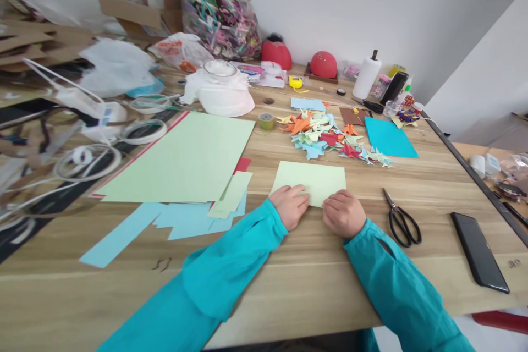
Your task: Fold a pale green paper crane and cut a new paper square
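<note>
A pale green sheet of paper (312, 176) lies in front of me on the wooden table. My left hand (290, 206) rests on its near left part, fingers stretched out and partly spread over the paper. At the near right corner, my right hand (343, 213) is closed, its curled fingers pressed together on the sheet's edge; the fingertips are hidden. Black-handled scissors (401, 220) lie to the right of my right hand. Beyond the sheet is a heap of folded paper pieces (322, 135) in orange, red, blue and green.
Large green paper (185, 159) lies on the left, with blue paper strips (124, 235) below it. A phone (479, 251) is at the right. A turquoise sheet (391, 137), a tape roll (266, 121) and a yellow tape measure (295, 82) lie farther back. Coiled white cables (88, 162) crowd the left.
</note>
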Demonstrator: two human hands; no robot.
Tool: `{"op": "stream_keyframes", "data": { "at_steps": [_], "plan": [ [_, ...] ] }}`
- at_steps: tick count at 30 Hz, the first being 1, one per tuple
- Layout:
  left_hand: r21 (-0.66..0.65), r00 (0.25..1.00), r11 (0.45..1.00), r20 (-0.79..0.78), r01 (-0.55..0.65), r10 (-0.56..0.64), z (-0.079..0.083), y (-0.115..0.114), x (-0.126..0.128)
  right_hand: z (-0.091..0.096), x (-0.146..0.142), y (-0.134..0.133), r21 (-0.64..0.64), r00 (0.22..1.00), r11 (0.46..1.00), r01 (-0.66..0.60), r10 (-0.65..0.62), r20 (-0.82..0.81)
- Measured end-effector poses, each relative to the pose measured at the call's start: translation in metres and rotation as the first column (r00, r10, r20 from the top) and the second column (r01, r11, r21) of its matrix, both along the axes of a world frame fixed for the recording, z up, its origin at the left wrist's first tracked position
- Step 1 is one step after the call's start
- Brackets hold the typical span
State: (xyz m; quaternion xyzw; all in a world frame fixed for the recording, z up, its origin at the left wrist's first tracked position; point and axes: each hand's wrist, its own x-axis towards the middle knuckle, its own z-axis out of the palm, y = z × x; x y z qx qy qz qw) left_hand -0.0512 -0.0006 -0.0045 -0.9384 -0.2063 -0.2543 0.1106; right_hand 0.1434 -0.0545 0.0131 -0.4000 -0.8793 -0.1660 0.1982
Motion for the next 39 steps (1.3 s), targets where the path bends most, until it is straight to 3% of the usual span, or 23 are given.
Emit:
{"op": "stream_keyframes", "data": {
  "at_steps": [9, 14, 16, 22, 28, 33, 36, 39],
  "plan": [
    [0.112, 1.0, 0.994, 0.001, -0.021, 0.021, 0.014, 0.024, -0.027, 0.004, 0.034, 0.002, 0.074, 0.986, 0.985, 0.155, -0.149, -0.072],
    [0.144, 0.998, 0.988, 0.032, -0.052, 0.048, 0.017, 0.03, -0.038, 0.008, 0.042, 0.0, 0.182, 0.925, 0.922, 0.341, -0.295, -0.239],
    [0.123, 0.999, 0.992, 0.03, -0.041, 0.038, 0.017, 0.026, -0.035, 0.009, 0.031, -0.003, 0.185, 0.926, 0.935, 0.303, -0.243, -0.288],
    [0.149, 0.997, 0.989, 0.082, -0.006, -0.007, 0.018, -0.002, -0.003, 0.003, -0.009, -0.007, 0.099, 0.989, 0.994, 0.055, -0.041, -0.142],
    [0.194, 0.989, 0.979, 0.143, -0.07, 0.042, 0.013, -0.015, 0.025, -0.001, -0.008, -0.005, 0.105, 0.989, 0.993, 0.052, -0.036, -0.144],
    [0.27, 0.979, 0.963, 0.202, -0.017, -0.039, 0.012, 0.0, 0.011, 0.003, 0.002, -0.005, 0.155, 0.983, 0.986, 0.069, -0.041, -0.178],
    [0.28, 0.987, 0.96, 0.146, 0.026, -0.07, 0.017, 0.009, -0.003, 0.003, 0.003, -0.005, 0.156, 0.979, 0.983, 0.093, -0.061, -0.195],
    [0.303, 0.974, 0.953, 0.215, 0.007, -0.076, 0.019, 0.018, -0.016, 0.002, 0.006, -0.005, 0.166, 0.963, 0.974, 0.153, -0.109, -0.246]
  ]
}}
